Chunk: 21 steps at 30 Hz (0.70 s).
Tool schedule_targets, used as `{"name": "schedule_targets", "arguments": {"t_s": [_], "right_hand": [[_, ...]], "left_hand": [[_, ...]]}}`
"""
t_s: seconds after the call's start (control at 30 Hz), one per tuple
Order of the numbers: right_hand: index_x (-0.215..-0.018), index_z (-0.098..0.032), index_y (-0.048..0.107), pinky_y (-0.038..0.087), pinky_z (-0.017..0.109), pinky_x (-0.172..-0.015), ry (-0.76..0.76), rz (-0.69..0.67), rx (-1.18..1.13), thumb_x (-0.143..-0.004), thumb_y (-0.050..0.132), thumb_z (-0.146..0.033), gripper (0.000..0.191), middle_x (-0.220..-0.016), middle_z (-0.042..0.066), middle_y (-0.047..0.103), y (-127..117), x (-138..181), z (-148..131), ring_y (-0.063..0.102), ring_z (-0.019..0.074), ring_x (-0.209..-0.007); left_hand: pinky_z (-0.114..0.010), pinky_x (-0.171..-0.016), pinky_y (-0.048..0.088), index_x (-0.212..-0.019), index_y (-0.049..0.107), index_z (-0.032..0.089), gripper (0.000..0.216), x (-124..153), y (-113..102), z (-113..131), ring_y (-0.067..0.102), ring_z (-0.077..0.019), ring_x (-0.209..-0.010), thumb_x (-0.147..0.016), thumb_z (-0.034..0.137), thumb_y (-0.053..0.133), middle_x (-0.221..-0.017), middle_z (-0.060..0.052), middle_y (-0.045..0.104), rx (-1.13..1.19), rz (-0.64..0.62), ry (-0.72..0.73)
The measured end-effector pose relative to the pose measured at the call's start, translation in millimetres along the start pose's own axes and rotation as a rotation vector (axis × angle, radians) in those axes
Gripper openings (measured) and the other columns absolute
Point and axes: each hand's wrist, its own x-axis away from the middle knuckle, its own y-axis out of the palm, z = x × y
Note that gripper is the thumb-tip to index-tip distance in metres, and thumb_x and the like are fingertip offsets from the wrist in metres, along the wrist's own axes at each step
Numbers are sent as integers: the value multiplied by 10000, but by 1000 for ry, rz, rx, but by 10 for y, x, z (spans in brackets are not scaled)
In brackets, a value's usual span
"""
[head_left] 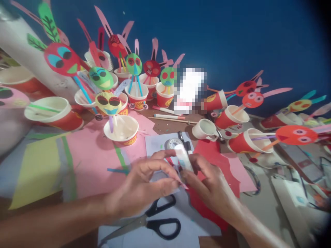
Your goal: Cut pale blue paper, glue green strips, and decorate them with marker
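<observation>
My left hand (152, 179) is closed in a pinch on a small pink paper strip (183, 184). My right hand (210, 181) grips a small white tube-like thing (184, 159) with a bluish mark; its exact kind is too blurred to tell. The two hands nearly meet over a pale blue sheet. Just below them lie black-handled scissors (152, 220), blades apart and pointing left. Behind the hands rests a white tape roll (174, 144). Red paper (207, 203) lies under my right hand, and a blue paper strip (117, 170) is left of my left hand.
Red paper cups with paper-faced figures, such as a yellow-faced one (108, 103), stand along the back and sides. A white mug (205, 129), markers (169, 117), a wooden stick (173, 120) and a pink sheet (90, 165) are around the hands. A blue wall (245, 41) rises behind.
</observation>
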Motion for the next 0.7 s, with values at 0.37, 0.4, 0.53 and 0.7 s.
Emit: {"name": "schedule_targets", "arguments": {"t_s": [0.37, 0.4, 0.53, 0.7], "right_hand": [[-1007, -236, 638, 462, 274, -747, 89, -78, -740, -853, 584, -426, 250, -961, 32, 653, 165, -60, 68, 581, 190, -885], [-995, -235, 645, 461, 274, -752, 102, -60, -765, -837, 607, -425, 250, -955, 32, 652, 183, -61, 75, 579, 189, -883], [-857, -207, 653, 410, 241, -593, 199, -37, -808, -837, 587, -474, 276, -699, 2, 581, 254, -49, 109, 492, 133, -630], [-600, -172, 582, 289, 238, -467, 269, -270, -1057, -871, 426, -588, 520, -514, -3, 467, 302, -40, 114, 381, 108, -478]], "left_hand": [[-333, -869, 495, -746, 678, 182, 108, -202, 180, -173, 572, -242, -1114, -757, 282, 718, -976, -60, 680, 328, 52, -20], [-334, -860, 501, -754, 679, 178, 103, -191, 183, -183, 595, -236, -1074, -764, 275, 712, -916, -58, 691, 340, 43, -25], [-313, -759, 542, -765, 673, 161, 82, -153, 187, -196, 675, -193, -824, -793, 238, 686, -736, -29, 680, 347, 36, 8], [-336, -581, 560, -822, 612, 179, 100, -128, 179, -184, 693, -205, -585, -833, 273, 644, -679, -2, 644, 470, -43, 11]]}}
